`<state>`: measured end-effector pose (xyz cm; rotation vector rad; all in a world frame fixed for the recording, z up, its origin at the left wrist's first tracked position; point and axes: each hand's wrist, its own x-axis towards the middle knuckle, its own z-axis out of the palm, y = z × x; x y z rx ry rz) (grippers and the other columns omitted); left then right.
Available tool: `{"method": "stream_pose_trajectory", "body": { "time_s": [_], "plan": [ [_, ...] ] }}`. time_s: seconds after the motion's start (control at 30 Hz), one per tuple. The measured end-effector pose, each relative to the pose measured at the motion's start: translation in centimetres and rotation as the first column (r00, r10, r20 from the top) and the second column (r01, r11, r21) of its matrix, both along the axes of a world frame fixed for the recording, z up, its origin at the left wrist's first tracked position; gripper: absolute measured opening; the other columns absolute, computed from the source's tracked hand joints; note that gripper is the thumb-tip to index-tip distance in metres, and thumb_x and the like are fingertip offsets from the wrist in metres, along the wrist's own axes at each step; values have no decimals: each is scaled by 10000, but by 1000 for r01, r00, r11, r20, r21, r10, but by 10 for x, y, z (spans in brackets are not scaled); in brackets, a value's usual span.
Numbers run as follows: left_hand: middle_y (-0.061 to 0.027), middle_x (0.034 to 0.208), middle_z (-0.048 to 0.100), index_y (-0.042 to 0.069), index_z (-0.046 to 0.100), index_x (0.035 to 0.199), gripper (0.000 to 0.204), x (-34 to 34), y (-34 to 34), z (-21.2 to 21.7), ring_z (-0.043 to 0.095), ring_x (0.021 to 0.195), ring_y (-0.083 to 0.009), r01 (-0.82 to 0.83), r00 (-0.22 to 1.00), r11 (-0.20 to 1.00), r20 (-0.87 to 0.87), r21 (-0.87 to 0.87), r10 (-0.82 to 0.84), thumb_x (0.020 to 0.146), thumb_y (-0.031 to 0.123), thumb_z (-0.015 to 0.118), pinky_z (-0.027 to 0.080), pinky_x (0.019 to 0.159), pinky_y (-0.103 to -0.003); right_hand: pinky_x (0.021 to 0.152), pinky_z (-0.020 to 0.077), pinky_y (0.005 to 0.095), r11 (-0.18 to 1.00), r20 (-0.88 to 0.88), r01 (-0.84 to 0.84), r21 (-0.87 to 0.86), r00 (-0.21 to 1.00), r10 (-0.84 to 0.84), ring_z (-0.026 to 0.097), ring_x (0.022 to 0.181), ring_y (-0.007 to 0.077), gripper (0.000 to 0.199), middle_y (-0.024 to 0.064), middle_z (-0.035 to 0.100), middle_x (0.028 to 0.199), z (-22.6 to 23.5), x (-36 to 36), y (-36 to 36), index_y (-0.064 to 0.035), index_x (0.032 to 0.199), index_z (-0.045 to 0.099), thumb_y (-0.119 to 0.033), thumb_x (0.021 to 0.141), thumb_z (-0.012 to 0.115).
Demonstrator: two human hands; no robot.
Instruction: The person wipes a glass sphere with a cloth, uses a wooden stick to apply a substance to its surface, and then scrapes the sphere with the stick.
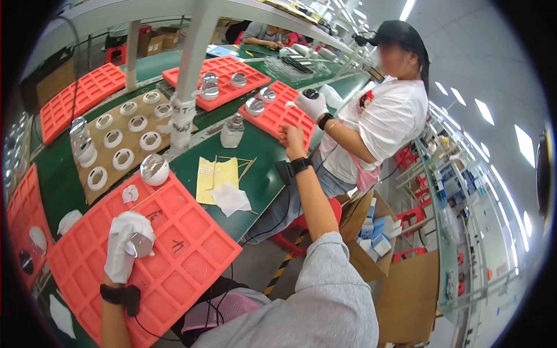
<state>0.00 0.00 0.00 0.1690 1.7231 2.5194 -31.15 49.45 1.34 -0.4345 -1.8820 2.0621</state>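
My left hand (120, 246), in a white glove, is closed around a shiny, round, silvery dome-shaped part (139, 245) above the near red compartment tray (191, 203). My bare right hand (293, 141) reaches far forward, fingers curled, by the near edge of another red tray (278, 124); anything between its fingers is too small to make out. Another mirrored dome with a white base (154, 169) stands at the near tray's far edge. Beyond my right hand, a co-worker's gloved hand (313, 105) holds a round part with a dark face (311, 94).
A brown board (119, 139) carries several white rings. Right of it, past a grey post (194, 58), stand a clear bottle (232, 132), a yellow paper (212, 174) with thin sticks, and a white cloth (230, 198). The co-worker (386, 110) stands at the right beside open cardboard boxes (371, 232).
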Motion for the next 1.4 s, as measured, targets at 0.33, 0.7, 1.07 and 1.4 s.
{"method": "stream_pose_trajectory", "body": {
  "time_s": [0.33, 0.7, 1.07, 1.4],
  "plan": [
    [-98, 1074, 642, 51, 556, 1219, 370, 1, -13, -2, 671, 913, -212, 1, 1000, 1000, 25, 1, -1, 1013, 357, 582, 604, 582, -341, 741, 544, 308, 563, -343, -312, 766, 542, 767, 666, 835, 182, 176, 74, 668, 932, 71, 173, -234, -14, 1137, 650, -64, 980, 589],
    [-68, 1273, 593, 124, 486, 1383, 473, 10, -26, -45, 669, 1075, -227, -144, 987, 974, 96, 176, 128, 1018, 399, 609, 637, 652, -397, 1029, 443, 453, 3, -106, -712, 702, -99, 989, 602, 1169, 354, 483, 174, 678, 1189, 2, 213, -393, -14, 1287, 622, -359, 1094, 345],
    [-61, 1403, 540, 214, 339, 1511, 526, -7, -28, -58, 623, 1172, -246, -239, 960, 882, 233, 406, 153, 1075, 482, 457, 576, 876, -436, 856, 494, 422, -65, 146, -574, 816, 96, 985, 644, 990, 359, 358, 153, 691, 1016, 4, 205, -390, -3, 1100, 658, -316, 1021, 503],
    [-66, 1496, 447, 142, 347, 1508, 498, -3, -20, -60, 454, 1388, -202, -115, 983, 927, -90, 358, 157, 1095, 393, 468, 419, 1141, -396, 845, 478, 478, 565, -471, -276, 778, 339, 814, 625, 965, 406, 463, 215, 657, 1030, 6, 238, -398, 19, 1275, 572, -291, 937, 640]
  ]
}}
